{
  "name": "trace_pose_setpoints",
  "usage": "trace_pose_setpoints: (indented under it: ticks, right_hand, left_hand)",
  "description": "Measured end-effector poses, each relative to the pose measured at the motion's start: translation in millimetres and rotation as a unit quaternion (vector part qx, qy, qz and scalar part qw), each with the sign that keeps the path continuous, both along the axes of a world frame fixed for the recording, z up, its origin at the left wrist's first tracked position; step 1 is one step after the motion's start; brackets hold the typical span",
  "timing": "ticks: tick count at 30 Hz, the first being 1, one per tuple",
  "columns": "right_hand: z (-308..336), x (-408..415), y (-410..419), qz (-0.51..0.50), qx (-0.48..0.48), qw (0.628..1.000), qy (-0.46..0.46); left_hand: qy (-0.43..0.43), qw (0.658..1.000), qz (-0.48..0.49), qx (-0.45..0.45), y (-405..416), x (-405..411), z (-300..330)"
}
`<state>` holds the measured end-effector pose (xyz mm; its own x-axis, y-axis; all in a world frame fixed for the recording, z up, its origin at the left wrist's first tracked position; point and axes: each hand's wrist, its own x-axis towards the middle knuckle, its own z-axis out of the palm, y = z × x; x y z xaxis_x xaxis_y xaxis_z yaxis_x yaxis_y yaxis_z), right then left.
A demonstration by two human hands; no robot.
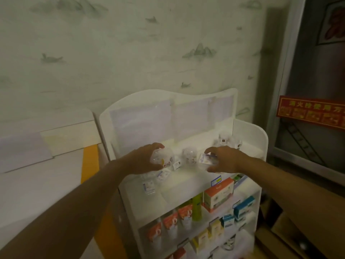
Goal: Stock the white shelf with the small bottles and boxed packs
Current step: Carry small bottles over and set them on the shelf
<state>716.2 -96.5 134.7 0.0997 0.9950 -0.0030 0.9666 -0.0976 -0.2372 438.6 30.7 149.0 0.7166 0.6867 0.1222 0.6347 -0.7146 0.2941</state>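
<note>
Left hand point(147, 160) grasps a clear bottle point(162, 157) over the top tier of the white shelf point(248, 141); right hand point(223, 160) pinches a small box point(205, 158); a standing bottle point(189, 155) sits between the hands; advisable to set both down upright, avoiding it.

Dim, greenish-yellow indoor light is washing the whole head view. The top tier of the white shelf point(186, 176) is glowing overexposed, bleaching the clear bottles point(188, 156) standing there. The forearms are falling into deep shadow toward the lower corners. Soft blur is smearing package print, and wide-angle distortion is bending the door frame point(280, 81) at right.
</note>
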Motion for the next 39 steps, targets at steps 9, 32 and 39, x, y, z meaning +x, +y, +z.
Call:
trace_pose_setpoints:
  ticks: [9,32,39]
  right_hand:
    - [-60,-8,83,0.054,-0.064,0.996,-0.016]
    - [-148,-106,248,0.254,-0.066,0.965,-0.002]
    - [-95,-57,251,0.316,-0.007,0.945,-0.088]
  left_hand:
    - [-0.033,0.999,0.000,-0.028,70,21,-20]
    - [-0.068,0.988,0.126,-0.060,113,-21,-6]
    - [-0.119,0.976,0.154,-0.097,94,1,-14]
